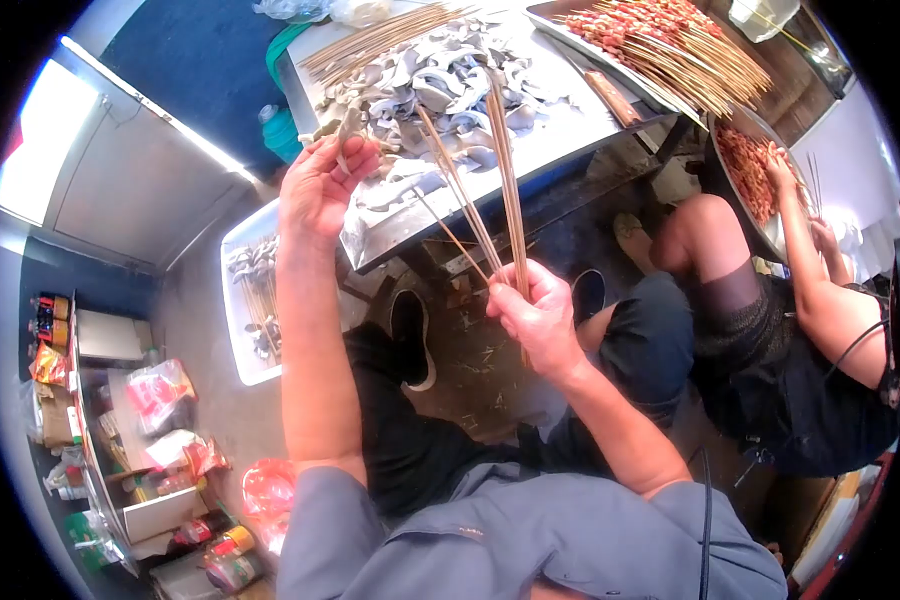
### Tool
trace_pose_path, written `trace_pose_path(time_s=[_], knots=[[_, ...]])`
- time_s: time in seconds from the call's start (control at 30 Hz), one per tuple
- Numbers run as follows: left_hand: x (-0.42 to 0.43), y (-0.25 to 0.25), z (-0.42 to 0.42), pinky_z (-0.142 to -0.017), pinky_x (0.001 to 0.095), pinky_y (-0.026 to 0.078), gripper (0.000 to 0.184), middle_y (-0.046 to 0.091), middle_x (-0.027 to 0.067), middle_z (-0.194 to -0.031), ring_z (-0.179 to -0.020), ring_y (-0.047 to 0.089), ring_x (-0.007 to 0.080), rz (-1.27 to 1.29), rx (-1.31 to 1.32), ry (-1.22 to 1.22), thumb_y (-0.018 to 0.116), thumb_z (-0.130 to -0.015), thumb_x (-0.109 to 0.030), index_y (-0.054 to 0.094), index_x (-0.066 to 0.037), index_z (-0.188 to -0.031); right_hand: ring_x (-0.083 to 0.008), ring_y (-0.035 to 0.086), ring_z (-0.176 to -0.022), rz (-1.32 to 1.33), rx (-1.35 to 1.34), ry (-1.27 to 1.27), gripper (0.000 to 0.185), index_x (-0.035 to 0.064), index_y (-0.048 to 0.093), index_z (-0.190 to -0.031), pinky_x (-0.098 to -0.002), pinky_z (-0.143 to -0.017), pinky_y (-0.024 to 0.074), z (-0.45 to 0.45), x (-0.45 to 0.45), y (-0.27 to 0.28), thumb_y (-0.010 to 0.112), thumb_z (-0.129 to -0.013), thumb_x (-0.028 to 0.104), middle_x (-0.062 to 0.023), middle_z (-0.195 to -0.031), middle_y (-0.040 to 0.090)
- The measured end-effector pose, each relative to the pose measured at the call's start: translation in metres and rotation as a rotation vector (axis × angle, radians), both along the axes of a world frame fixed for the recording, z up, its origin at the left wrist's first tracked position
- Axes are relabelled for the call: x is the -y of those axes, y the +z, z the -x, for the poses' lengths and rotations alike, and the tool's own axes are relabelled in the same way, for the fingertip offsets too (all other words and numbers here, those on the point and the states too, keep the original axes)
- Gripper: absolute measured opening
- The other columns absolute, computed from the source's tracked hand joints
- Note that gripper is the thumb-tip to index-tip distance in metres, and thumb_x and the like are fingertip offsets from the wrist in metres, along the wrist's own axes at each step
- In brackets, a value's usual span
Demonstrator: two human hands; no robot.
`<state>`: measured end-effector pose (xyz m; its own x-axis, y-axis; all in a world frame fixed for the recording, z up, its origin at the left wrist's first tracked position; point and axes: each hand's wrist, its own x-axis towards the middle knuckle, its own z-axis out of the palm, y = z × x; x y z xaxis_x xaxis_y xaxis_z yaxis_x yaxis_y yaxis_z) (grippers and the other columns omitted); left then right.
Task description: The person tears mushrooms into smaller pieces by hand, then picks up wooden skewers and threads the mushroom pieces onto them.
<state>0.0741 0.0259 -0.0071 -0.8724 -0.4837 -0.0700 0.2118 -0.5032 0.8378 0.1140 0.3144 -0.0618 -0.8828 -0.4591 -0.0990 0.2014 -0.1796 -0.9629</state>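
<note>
My left hand (318, 188) is raised at the table's left front edge, fingers curled around a grey curved strip of what looks like meat (350, 128). My right hand (538, 315) grips a bundle of bamboo skewers (508, 190) that point up and away from me. A few of them fan out to the left, and one thinner skewer (452, 236) slants apart from the rest. Beyond both hands, a loose pile of similar grey-white strips (450, 85) covers much of the metal table (385, 245).
More bamboo skewers (370, 45) lie at the table's back left. A tray (560, 30) carries many red meat skewers (660, 45). At right, a person's hand (778, 170) reaches into a bowl of red meat (745, 165). A white tub (238, 330) with filled skewers stands low left.
</note>
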Motion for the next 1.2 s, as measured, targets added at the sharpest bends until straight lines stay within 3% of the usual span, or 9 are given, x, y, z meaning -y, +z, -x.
trace_pose_path(time_s=[0.27,0.8,0.9,0.97,1.0,1.07,1.1,1.2], knots=[[-0.008,0.008,-0.003,-0.088,0.0406,0.057,0.02,0.069,0.018,-0.097,-0.096,0.068,0.0336,0.121,-0.04,-0.107,0.06,-0.094,-0.01,0.06,0.004,-0.108,-0.0042,0.05,-0.059,-0.022,-0.025,0.003,0.008,0.0035,0.06,-0.086,-0.0215,-0.053,0.0392,0.001,0.001,-0.006,0.061,-0.091,0.01,0.0017,-0.068,0.059],[-0.002,0.008,-0.005,-0.077,0.0386,0.059,0.013,0.069,0.0151,-0.085,-0.084,0.07,0.0311,0.228,-0.09,-0.139,0.061,-0.092,-0.009,0.061,0.003,-0.097,-0.005,0.052,-0.059,-0.065,-0.028,0.032,0.008,0.0021,0.06,-0.086,-0.0223,-0.054,0.041,0.004,0.0,-0.006,0.061,-0.09,0.01,0.0004,-0.068,0.06],[0.0,0.008,-0.007,-0.077,0.0395,0.059,0.013,0.067,0.0128,-0.081,-0.076,0.069,0.0272,0.229,-0.064,-0.166,0.063,-0.089,-0.007,0.062,0.002,-0.097,-0.0053,0.053,-0.06,-0.095,-0.021,0.03,0.009,0.0019,0.061,-0.085,-0.0224,-0.055,0.042,0.003,-0.001,-0.007,0.061,-0.089,0.01,0.0001,-0.068,0.06],[-0.004,0.009,-0.008,-0.074,0.0331,0.057,0.012,0.066,0.0076,-0.078,-0.071,0.066,0.0183,0.254,0.015,-0.161,0.067,-0.086,-0.009,0.064,0.0,-0.094,-0.0053,0.053,-0.06,-0.061,-0.022,0.009,0.009,0.002,0.061,-0.085,-0.0224,-0.055,0.0422,0.002,0.0,-0.009,0.061,-0.089,0.01,0.0,-0.068,0.06],[-0.007,0.01,-0.009,-0.074,0.0331,0.057,0.012,0.066,0.0076,-0.078,-0.071,0.066,0.0183,0.252,0.014,-0.162,0.067,-0.086,-0.009,0.064,0.0,-0.094,-0.0053,0.053,-0.06,-0.064,-0.023,0.008,0.009,0.002,0.061,-0.085,-0.0224,-0.055,0.0422,0.001,0.0,-0.009,0.061,-0.089,0.01,0.0,-0.068,0.06],[-0.016,0.011,-0.012,-0.069,0.025,0.052,0.012,0.067,0.0034,-0.081,-0.07,0.062,0.0106,0.46,0.153,-0.285,0.071,-0.084,-0.011,0.067,-0.003,-0.091,-0.0051,0.052,-0.059,-0.062,-0.022,-0.005,0.008,0.0025,0.061,-0.086,-0.0218,-0.054,0.0417,0.001,0.0,-0.009,0.061,-0.089,0.009,0.0005,-0.068,0.06],[-0.025,0.011,-0.012,-0.065,0.0201,0.047,0.011,0.067,0.0005,-0.082,-0.072,0.06,0.0071,0.433,0.181,-0.289,0.073,-0.083,-0.012,0.069,-0.005,-0.09,-0.0051,0.052,-0.059,-0.063,-0.023,-0.005,0.008,0.0025,0.061,-0.086,-0.0218,-0.054,0.0417,0.001,-0.001,-0.008,0.061,-0.089,0.009,0.0005,-0.068,0.06],[-0.023,0.01,-0.008,-0.066,0.0204,0.048,0.015,0.067,0.0004,-0.083,-0.071,0.059,0.0071,0.396,0.147,-0.285,0.072,-0.082,-0.012,0.07,-0.004,-0.095,-0.0036,0.049,-0.057,-0.002,0.012,-0.076,0.005,0.0042,0.06,-0.086,-0.0202,-0.051,0.0386,0.004,-0.003,-0.003,0.06,-0.09,0.008,0.0016,-0.068,0.059]])
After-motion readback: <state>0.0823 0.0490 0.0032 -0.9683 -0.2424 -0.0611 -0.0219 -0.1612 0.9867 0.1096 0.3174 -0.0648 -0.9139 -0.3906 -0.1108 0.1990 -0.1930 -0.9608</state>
